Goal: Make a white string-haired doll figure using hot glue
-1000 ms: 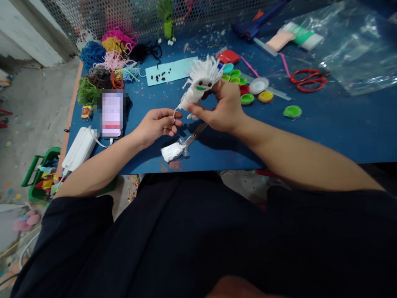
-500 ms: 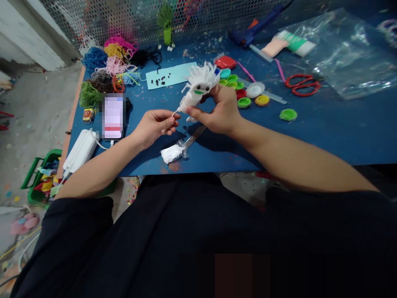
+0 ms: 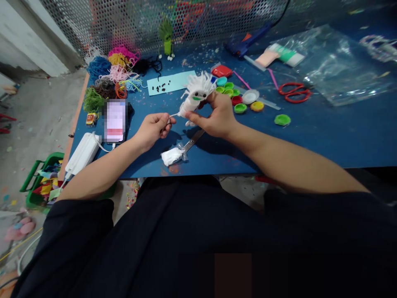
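A small white doll [image 3: 190, 102] with shaggy yarn hair, dark eyes and a green mouth tilts above the blue table. My right hand [image 3: 218, 114] is closed around its body from the right, thumb in front. With thumb and fingertips, my left hand [image 3: 156, 128] pinches the end of a thin white strand [image 3: 174, 115] that runs out from the doll's lower left side. Below the hands lies a white lump in clear plastic [image 3: 172, 156], touching a flat metal strip [image 3: 194, 140]. Behind the doll, a light-blue card [image 3: 180, 82] bears several tiny black beads.
Coloured yarn bundles [image 3: 119, 72], a phone [image 3: 115, 122] and a white power bank [image 3: 83, 154] are on the left. Small paint pots [image 3: 240, 108], red scissors [image 3: 294, 92], a blue glue gun [image 3: 248, 40] and a clear plastic bag [image 3: 338, 66] lie to the right. A green figure [image 3: 167, 39] stands at the back.
My left hand has drawn slightly left, away from the doll, and the strand between them looks longer and straighter. The whole view has shifted a little.
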The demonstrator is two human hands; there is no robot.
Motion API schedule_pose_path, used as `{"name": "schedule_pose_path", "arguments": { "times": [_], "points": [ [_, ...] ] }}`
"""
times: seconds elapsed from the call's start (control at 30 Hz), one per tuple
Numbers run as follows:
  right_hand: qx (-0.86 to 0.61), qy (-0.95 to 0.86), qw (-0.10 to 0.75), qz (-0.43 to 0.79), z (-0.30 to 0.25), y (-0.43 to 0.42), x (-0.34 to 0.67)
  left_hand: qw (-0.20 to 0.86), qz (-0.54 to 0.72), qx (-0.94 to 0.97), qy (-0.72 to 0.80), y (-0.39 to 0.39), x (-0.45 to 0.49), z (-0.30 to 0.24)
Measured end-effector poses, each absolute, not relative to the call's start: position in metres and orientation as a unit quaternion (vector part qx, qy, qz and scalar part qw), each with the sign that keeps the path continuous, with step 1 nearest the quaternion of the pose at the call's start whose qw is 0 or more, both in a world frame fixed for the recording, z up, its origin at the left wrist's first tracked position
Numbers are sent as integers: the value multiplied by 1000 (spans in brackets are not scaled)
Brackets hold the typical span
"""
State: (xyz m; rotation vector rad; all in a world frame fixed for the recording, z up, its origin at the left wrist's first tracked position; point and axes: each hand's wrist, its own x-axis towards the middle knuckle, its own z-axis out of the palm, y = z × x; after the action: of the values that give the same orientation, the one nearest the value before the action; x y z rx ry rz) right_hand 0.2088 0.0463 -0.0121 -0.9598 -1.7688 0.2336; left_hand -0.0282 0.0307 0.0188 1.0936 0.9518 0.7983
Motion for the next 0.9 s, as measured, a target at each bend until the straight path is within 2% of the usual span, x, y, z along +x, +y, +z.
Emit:
{"name": "schedule_pose_path", "arguments": {
  "times": [0.23, 0.57, 0.9],
  "points": [
    [-446, -753, 462, 142, -14, 46, 213, 692, 348, 470, 423, 32, -29, 17],
    [-418, -737, 516, 122, -14, 48, 211, 708, 366, 453, 400, 32, -30, 17],
    [-445, -747, 472, 146, -13, 46, 214, 710, 324, 462, 421, 28, -24, 22]
  ]
}}
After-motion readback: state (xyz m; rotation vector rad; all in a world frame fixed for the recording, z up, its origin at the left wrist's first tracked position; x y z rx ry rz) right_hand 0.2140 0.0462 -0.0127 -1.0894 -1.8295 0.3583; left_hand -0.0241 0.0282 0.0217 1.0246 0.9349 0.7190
